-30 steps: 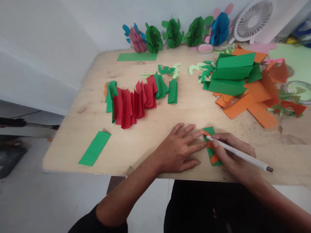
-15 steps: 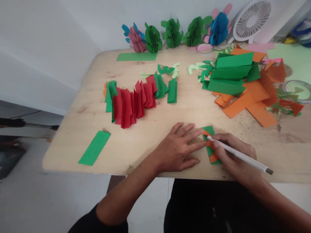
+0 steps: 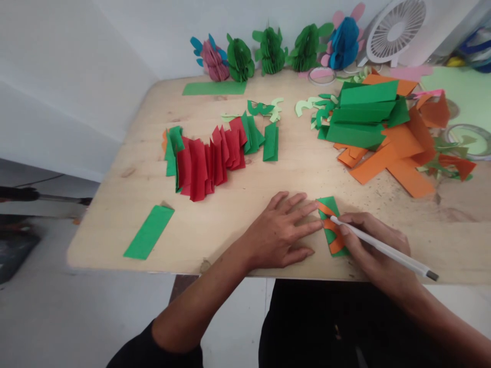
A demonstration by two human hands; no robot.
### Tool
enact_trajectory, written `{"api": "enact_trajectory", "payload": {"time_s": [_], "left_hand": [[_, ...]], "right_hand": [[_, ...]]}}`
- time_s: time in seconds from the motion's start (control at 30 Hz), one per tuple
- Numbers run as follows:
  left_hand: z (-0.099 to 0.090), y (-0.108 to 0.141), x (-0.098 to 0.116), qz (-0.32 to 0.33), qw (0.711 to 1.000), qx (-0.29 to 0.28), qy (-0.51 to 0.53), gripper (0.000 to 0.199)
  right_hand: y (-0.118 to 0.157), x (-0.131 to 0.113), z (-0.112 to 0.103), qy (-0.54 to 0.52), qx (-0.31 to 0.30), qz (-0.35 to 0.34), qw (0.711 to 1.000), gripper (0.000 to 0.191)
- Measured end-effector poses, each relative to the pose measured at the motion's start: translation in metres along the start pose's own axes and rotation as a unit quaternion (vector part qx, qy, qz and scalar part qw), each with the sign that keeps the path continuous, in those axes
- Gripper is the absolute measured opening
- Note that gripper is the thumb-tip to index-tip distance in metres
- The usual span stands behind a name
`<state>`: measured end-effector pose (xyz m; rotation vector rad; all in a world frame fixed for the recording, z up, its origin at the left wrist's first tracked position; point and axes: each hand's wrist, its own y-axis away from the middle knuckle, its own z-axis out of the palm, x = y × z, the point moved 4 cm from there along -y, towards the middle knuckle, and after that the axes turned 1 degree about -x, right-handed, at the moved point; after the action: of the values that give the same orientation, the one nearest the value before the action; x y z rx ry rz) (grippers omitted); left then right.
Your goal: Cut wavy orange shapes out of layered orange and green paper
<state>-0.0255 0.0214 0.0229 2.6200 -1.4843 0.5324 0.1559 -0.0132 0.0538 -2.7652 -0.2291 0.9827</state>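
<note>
My right hand (image 3: 378, 245) grips a white pen (image 3: 383, 247), its tip at the edge of a curved orange paper cutout (image 3: 335, 236). That cutout lies on a green paper strip (image 3: 329, 203) close to the table's front edge. Flat on the table with fingers spread, my left hand (image 3: 286, 232) touches the left side of the cutout and strip with its fingertips. Part of the strip's right side is hidden behind my right hand.
Folded red papers (image 3: 198, 168) stand in a row between green ones. Green folded strips (image 3: 364, 112) lie over orange strips (image 3: 406, 153) at right. A single green strip (image 3: 149, 232) lies front left. Paper figures (image 3: 271, 51) and a white fan (image 3: 397, 30) line the back.
The pen has shifted slightly to the right along the orange cutout, with my right hand. My left hand stays in place on the table.
</note>
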Motion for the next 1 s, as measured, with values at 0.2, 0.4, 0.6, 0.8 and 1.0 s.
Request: {"api": "enact_trajectory", "payload": {"time_s": [0.2,0.4,0.6,0.8,1.0], "left_hand": [[0.0003,0.0,0.0001,0.0,1.0,-0.004,-0.001,0.048],[0.0011,0.0002,-0.0003,0.001,1.0,0.001,-0.002,0.049],[0.0012,-0.0001,-0.0003,0.001,1.0,-0.002,-0.003,0.049],[-0.0003,-0.0001,0.0004,0.005,1.0,-0.002,-0.002,0.045],[-0.001,-0.0005,-0.0002,0.006,1.0,0.0,0.001,0.043]], "right_hand": [[0.0039,0.0028,-0.001,-0.009,0.002,-0.001,1.0,0.008],[0.006,0.003,-0.0021,-0.012,0.013,-0.001,1.0,0.007],[0.0068,0.0037,-0.002,-0.004,0.01,0.005,1.0,0.009],[0.0066,0.0038,-0.0023,-0.008,0.008,0.01,1.0,0.009],[0.0031,0.0005,-0.0046,-0.024,0.008,0.03,0.999,0.011]]}}
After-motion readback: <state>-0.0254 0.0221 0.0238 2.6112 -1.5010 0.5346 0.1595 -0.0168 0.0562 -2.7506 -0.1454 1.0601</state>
